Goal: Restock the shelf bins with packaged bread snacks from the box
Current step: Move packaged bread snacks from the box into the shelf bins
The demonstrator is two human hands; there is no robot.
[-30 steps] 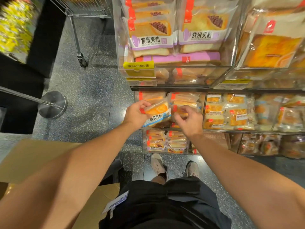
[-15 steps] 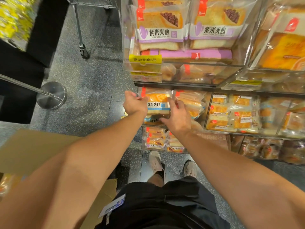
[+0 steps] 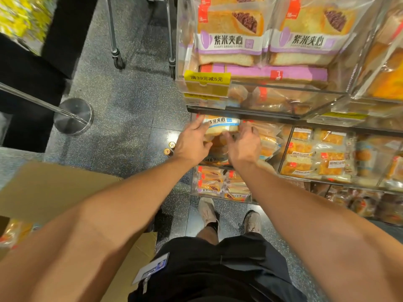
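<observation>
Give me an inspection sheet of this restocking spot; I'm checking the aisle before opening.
Surface: speckled dark floor; clear shelf bins hold packaged bread.
Job's things: blue-labelled bread pack at the mouth of the middle-shelf bin; cardboard box at lower left with packs inside.
Clutter: two small round gold-topped things on the floor by the shelf.
Grip: left hand and right hand both on the bread pack, fingers around its edges.
Cables: nothing seen.
Surroundings: metal post base, cart wheels, purple-labelled toast packs above, the person's shoes below.
</observation>
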